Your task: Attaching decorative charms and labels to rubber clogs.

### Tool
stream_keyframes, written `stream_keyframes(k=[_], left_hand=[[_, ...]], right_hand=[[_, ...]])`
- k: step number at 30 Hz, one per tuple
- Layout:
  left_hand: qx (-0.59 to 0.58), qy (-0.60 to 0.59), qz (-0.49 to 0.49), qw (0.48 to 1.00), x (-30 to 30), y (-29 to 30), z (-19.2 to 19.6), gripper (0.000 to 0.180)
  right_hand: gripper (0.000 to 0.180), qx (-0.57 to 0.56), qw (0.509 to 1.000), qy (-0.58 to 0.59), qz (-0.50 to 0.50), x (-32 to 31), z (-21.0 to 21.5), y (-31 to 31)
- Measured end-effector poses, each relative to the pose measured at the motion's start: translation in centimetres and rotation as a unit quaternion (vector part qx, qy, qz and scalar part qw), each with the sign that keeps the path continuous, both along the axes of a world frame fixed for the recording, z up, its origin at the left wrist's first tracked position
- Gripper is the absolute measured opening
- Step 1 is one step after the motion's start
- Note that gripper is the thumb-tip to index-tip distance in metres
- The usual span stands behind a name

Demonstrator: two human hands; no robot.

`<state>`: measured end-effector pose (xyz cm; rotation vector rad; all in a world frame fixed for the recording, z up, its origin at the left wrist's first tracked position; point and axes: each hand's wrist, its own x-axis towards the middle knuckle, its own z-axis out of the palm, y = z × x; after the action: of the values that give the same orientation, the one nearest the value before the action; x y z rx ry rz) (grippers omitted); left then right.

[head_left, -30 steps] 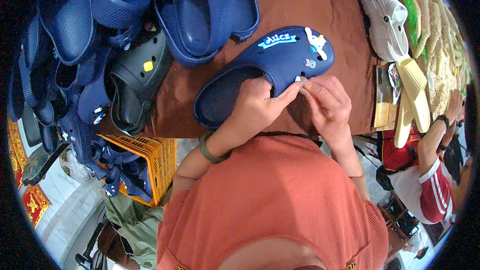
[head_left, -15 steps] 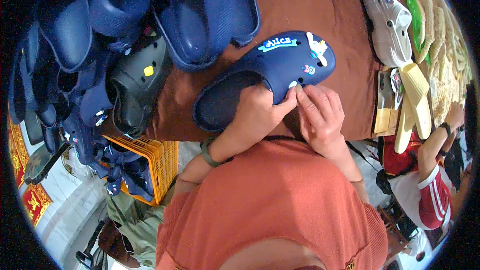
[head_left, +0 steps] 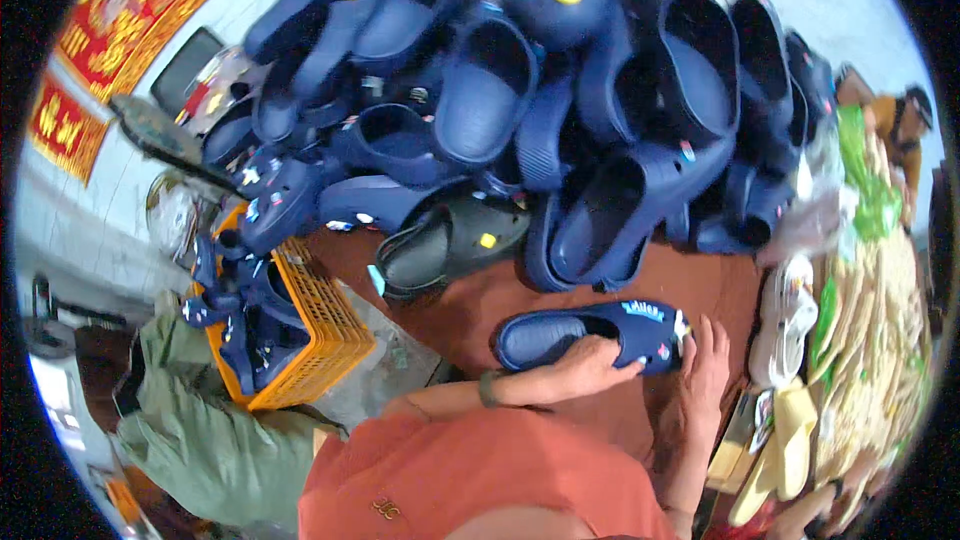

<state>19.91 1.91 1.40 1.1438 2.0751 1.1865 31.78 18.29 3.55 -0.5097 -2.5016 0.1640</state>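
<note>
Left hand (head_left: 590,368) clamps down over the side of the navy clog (head_left: 590,332), fingers curled around its edge, pinning it flat on the brown table (head_left: 480,305) right in front of the person. Right hand (head_left: 706,365) sits just past the shoe's toe end, fingers stretched and fingertips touching the small charms (head_left: 668,335) on the upper; whether it pinches one I cannot tell. Beyond both hands rises a heap of dark blue clogs (head_left: 560,90), with a black clog (head_left: 450,245) lying near the left hand's far side. Off to the left of the wrist stands an orange crate (head_left: 320,325) stuffed with more shoes. To work well here, I'd judge: keep the left hand's hold firm so the shoe can't slide, and press each charm straight into its hole.
</note>
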Motion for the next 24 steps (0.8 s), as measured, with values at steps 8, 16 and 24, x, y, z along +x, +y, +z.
stream_keyframes(k=[8, 16, 24], left_hand=[[0.027, -0.004, -0.013, 1.0, 0.0, -0.6, -0.7, 0.053], [0.105, -0.049, -0.049, 0.992, -0.2, -1.4, -0.1, 0.044], [0.29, 0.171, -0.055, 0.94, -3.1, -5.4, 7.9, 0.031]], right_hand=[[0.044, -0.45, 0.892, -0.027, 0.027, 1.0, -5.4, 3.7], [0.082, -0.595, 0.782, -0.042, 0.179, 1.8, -3.4, 4.9], [0.081, -0.773, 0.555, 0.245, 0.183, 0.5, -1.1, 2.4]])
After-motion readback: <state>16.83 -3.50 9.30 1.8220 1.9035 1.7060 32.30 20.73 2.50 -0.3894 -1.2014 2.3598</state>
